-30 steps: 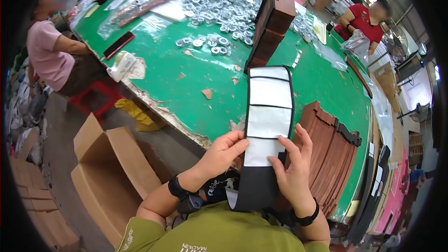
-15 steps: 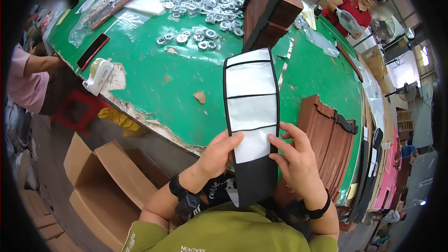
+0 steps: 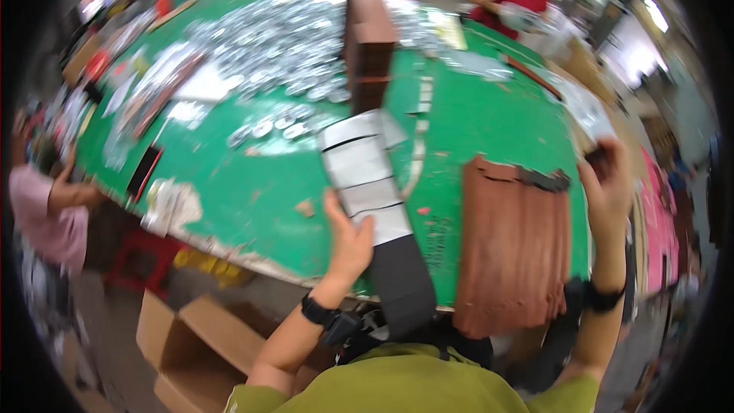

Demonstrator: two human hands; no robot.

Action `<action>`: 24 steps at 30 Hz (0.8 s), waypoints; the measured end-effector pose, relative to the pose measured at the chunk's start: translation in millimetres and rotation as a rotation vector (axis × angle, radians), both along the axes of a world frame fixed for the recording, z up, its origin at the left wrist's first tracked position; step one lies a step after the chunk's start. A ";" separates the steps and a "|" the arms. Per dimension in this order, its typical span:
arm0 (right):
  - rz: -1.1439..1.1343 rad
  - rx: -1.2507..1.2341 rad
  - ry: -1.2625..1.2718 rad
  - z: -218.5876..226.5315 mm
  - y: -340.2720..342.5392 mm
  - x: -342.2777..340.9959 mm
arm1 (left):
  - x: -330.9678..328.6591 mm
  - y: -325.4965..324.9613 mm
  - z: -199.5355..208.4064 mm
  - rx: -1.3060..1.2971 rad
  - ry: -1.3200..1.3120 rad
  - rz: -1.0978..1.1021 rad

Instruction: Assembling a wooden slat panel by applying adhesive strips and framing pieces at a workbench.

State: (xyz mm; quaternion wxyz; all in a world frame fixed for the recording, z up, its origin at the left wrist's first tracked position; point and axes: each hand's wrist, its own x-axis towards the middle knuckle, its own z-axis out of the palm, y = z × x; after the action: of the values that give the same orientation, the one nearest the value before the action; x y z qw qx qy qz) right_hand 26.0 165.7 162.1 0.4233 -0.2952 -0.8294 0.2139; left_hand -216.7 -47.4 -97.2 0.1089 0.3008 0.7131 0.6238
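My left hand (image 3: 352, 241) grips the edge of a long black-bordered strip (image 3: 373, 193), its thumb on the face. White panels split by black bands cover the strip's far part; its near end is plain black and hangs toward my body. My right hand (image 3: 608, 195) is off the strip, raised past the right side of a stack of reddish-brown folded pieces (image 3: 514, 252). Its fingers look bent but are smeared by motion, so whether they hold anything cannot be made out.
Plastic-wrapped metal rings (image 3: 275, 46) heap across the green table (image 3: 267, 191). A brown stack (image 3: 371, 38) stands upright beyond the strip. An open cardboard box (image 3: 202, 329) sits below the table's front left edge. One person (image 3: 53, 206) is at left, another (image 3: 512, 0) at far right.
My right hand has let go of the strip and swung out to the right. The strip, now in my left hand alone, tilts leftward at its far end. The whole view has shifted.
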 end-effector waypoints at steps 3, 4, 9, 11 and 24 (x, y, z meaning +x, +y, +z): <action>0.005 -0.187 -0.184 6.7 39.6 26.0 | 5.9 -2.5 26.9 -0.020 0.330 0.020; 0.031 -0.210 -0.148 -6.7 51.7 40.1 | 11.8 -2.4 32.4 0.017 0.337 -0.017; -0.037 -0.206 -0.420 -53.5 69.0 72.2 | 47.1 0.0 55.9 -0.267 0.931 -0.243; -0.013 -0.249 -0.468 -67.5 78.7 63.1 | 59.6 9.7 73.9 -0.265 0.999 -0.432; 0.356 -0.229 -0.481 -143.7 136.2 23.7 | 114.6 97.7 94.0 -0.338 1.076 -1.222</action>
State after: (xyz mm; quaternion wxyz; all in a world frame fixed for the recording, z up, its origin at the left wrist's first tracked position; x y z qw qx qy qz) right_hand 49.8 301.9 18.5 0.1349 -0.2333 -0.9149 0.3005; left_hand -102.1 50.2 -3.2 0.1165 0.8717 0.4630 0.1101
